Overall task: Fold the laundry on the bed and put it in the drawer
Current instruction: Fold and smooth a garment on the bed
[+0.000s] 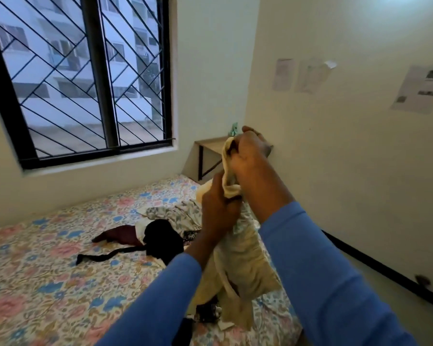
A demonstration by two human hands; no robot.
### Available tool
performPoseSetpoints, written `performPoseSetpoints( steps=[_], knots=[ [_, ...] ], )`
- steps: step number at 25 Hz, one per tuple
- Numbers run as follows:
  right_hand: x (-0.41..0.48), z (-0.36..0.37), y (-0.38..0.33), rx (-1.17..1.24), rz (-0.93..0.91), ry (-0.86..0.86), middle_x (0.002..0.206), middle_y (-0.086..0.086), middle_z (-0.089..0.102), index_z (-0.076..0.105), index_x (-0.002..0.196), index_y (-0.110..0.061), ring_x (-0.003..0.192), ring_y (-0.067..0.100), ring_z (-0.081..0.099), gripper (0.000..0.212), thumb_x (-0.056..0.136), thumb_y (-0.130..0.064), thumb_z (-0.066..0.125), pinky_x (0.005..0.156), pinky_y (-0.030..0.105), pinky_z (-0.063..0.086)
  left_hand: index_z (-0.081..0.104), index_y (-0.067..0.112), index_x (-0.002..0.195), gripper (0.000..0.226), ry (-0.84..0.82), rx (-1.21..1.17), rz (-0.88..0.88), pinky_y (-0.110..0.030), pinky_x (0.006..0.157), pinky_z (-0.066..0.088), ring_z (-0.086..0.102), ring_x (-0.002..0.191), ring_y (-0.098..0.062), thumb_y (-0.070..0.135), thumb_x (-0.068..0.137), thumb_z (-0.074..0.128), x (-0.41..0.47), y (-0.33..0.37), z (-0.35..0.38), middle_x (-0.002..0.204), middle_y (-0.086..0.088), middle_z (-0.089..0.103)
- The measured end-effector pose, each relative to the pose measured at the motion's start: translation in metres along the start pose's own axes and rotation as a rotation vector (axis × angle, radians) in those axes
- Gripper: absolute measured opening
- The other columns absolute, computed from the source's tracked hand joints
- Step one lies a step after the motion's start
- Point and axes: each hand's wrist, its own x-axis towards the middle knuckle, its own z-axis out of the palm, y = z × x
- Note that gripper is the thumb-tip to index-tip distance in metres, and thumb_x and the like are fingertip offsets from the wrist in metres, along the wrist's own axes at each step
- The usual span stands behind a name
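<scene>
Head view, as I watch: the right hand (248, 156) grips the top of a cream garment (245, 260), and the left hand (216, 211) clutches it just below. The garment hangs lengthwise, 12 to 6 o'clock, over the floral bed (35, 270). Dark laundry (160, 236) lies at its 9 o'clock.

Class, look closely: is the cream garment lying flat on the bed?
No, the left hand and right hand grip the cream garment, which hangs from them over the bed.

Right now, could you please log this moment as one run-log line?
task: fold laundry | left grip: holds cream garment lower down | right grip: holds its top | bed: black garment unfolded
</scene>
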Motion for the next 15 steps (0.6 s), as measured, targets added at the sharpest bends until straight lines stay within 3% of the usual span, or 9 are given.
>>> performPoseSetpoints(
  steps=[1,3,5,7,9,11,12,14,15],
  knots=[
    [0.004,-0.018,-0.011,-0.143,-0.088,-0.144,0.099,0.013,0.063,0.073,0.106,-0.011,0.085,0.026,0.062,0.039,0.087,0.015,0.05,0.072,0.031,0.053,0.069,0.011,0.113,0.039,-0.061,-0.049,-0.022,-0.032,0.073,0.052,0.07,0.082,-0.014,0.029,0.078,0.069,0.018,-0.005,-0.006,0.093,0.002,0.073],
    [0.004,-0.054,-0.03,-0.685,-0.365,-0.479,0.123,0.005,0.064,0.07,0.121,-0.023,0.109,0.023,0.064,0.047,0.083,0.004,0.066,0.086,0.031,0.057,0.073,0.011,0.102,0.033,-0.237,-0.149,-0.165,-0.033,0.078,0.056,0.071,0.088,-0.02,0.019,0.07,0.069,0.054,-0.004,-0.029,0.096,-0.003,0.075],
    [0.008,-0.094,-0.035,-1.056,-0.443,-0.85,0.147,-0.004,0.05,0.054,0.144,-0.036,0.134,0.015,0.051,0.075,0.077,-0.011,0.077,0.106,0.03,0.049,0.069,0.004,0.091,0.029,-0.339,-0.245,-0.311,-0.035,0.079,0.054,0.065,0.089,-0.031,0.011,0.064,0.062,0.08,0.004,-0.034,0.095,-0.012,0.07],
    [0.008,-0.116,-0.027,-1.261,-0.624,-0.96,0.158,-0.007,0.039,0.034,0.154,-0.041,0.146,0.014,0.039,0.095,0.076,-0.028,0.085,0.117,0.038,0.038,0.064,0.002,0.075,0.007,-0.396,-0.262,-0.284,-0.035,0.081,0.05,0.057,0.086,-0.034,0.003,0.073,0.057,0.081,0.011,-0.03,0.081,-0.012,0.065],
    [0.008,-0.121,-0.023,-1.278,-0.792,-0.895,0.143,-0.007,0.051,0.045,0.141,-0.039,0.132,0.016,0.049,0.083,0.071,-0.051,0.089,0.109,0.041,0.042,0.062,0.008,0.069,0.021,-0.452,-0.249,-0.172,-0.023,0.077,0.049,0.06,0.078,-0.014,-0.004,0.084,0.055,0.064,0.005,-0.032,0.066,0.004,0.065],
    [0.01,-0.125,-0.029,-1.203,-0.819,-0.925,0.109,-0.011,0.056,0.059,0.108,-0.031,0.102,0.01,0.054,0.053,0.072,-0.054,0.089,0.085,0.027,0.044,0.065,0.008,0.09,0.007,-0.65,-0.245,-0.143,-0.012,0.077,0.049,0.063,0.082,0.008,0.005,0.083,0.065,0.048,0.01,-0.018,0.079,0.009,0.064],
    [0.01,-0.128,-0.03,-1.191,-0.83,-0.955,0.098,-0.012,0.053,0.058,0.096,-0.029,0.091,0.01,0.052,0.042,0.075,-0.052,0.087,0.075,0.023,0.04,0.062,0.005,0.102,0.02,-0.639,-0.217,-0.144,-0.012,0.08,0.049,0.062,0.087,0.014,0.007,0.083,0.067,0.038,0.015,-0.015,0.09,0.006,0.062],
    [0.008,-0.138,-0.026,-1.227,-0.925,-0.935,0.086,-0.009,0.054,0.056,0.085,-0.028,0.077,0.013,0.052,0.037,0.079,-0.052,0.083,0.064,0.026,0.039,0.059,0.006,0.117,0.028,-0.644,-0.151,-0.164,-0.024,0.092,0.051,0.062,0.101,0.012,0.015,0.09,0.062,0.018,0.018,-0.015,0.107,-0.005,0.065],
    [0.007,-0.143,-0.024,-1.273,-0.978,-0.874,0.08,-0.007,0.056,0.053,0.082,-0.029,0.07,0.015,0.053,0.038,0.081,-0.055,0.081,0.06,0.029,0.038,0.063,0.011,0.12,0.03,-0.62,-0.043,-0.174,-0.032,0.099,0.05,0.063,0.11,0.002,0.029,0.096,0.058,0.011,0.025,-0.015,0.119,-0.006,0.067]
  ],
)
